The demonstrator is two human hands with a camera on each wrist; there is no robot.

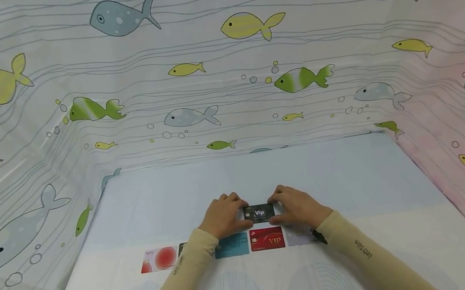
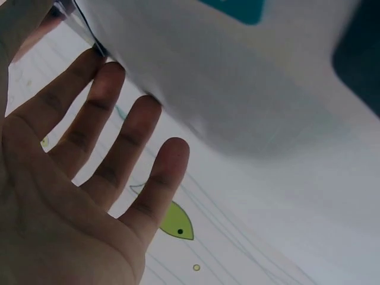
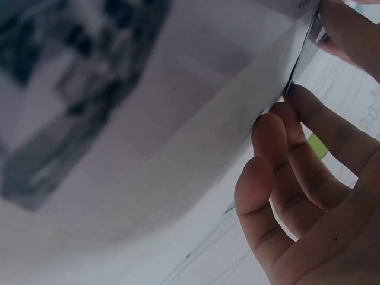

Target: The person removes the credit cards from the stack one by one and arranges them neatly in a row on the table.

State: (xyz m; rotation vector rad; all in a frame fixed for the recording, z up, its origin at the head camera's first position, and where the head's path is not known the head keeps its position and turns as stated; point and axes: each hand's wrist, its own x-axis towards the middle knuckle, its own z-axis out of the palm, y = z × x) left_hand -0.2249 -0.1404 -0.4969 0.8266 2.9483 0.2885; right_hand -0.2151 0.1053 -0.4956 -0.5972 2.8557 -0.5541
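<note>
A black card (image 1: 259, 214) with "Vip" lettering and a chip mark is at the middle of the white table, its face toward the head camera. My left hand (image 1: 225, 216) pinches its left end between thumb and forefinger. At the opposite end, the thumb and forefinger of my right hand (image 1: 299, 205) pinch it too. Both wrist views catch the card nearly edge-on, as a thin dark line at the forefinger tips. The other fingers of the left hand (image 2: 89, 154) are spread, with their tips close to the white surface; those of the right hand (image 3: 309, 178) are bent.
Nearer the body, a row of cards crosses the table (image 1: 176, 195): a white-and-red card (image 1: 166, 258), a dark one mostly behind the left sleeve, a teal card (image 1: 233, 246), a red VIP card (image 1: 267, 238), and a pale card (image 1: 298, 236) partly under the right wrist. Fish-patterned cloth (image 1: 221, 80) surrounds the table.
</note>
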